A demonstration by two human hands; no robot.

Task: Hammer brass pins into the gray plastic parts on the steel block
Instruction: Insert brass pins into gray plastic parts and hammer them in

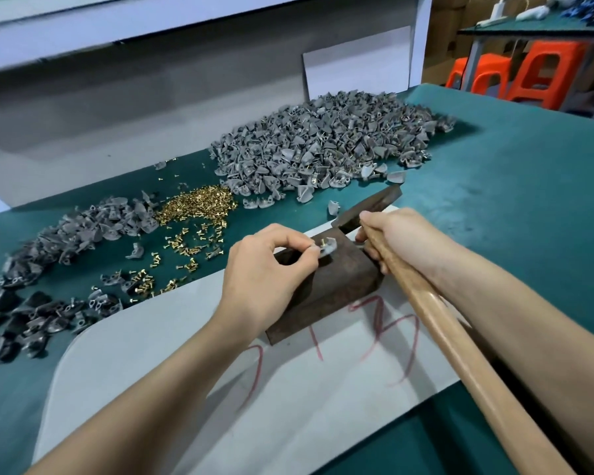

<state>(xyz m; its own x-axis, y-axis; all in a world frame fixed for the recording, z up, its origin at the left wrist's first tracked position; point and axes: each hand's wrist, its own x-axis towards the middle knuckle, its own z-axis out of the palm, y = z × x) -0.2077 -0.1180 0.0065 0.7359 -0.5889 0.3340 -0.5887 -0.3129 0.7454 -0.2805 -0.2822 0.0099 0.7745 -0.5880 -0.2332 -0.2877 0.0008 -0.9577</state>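
Hammer handle [460, 341] gripped in the right hand [395, 234], the left hand [264, 272] pinches a gray part [329, 249], pin [323, 241] seemingly seated, on the steel block [330, 289]: tap squarely.

Rusty steel block [326, 286], smooth wooden handle [460, 351], shiny brass pins [196, 204]

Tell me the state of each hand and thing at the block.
left hand: pinches the gray part
gray part: on the steel block, a brass pin sticking up
steel block: flat on the gray sheet
right hand: grips the hammer
hammer: head low, behind the block
loose brass pins: heaped on the mat
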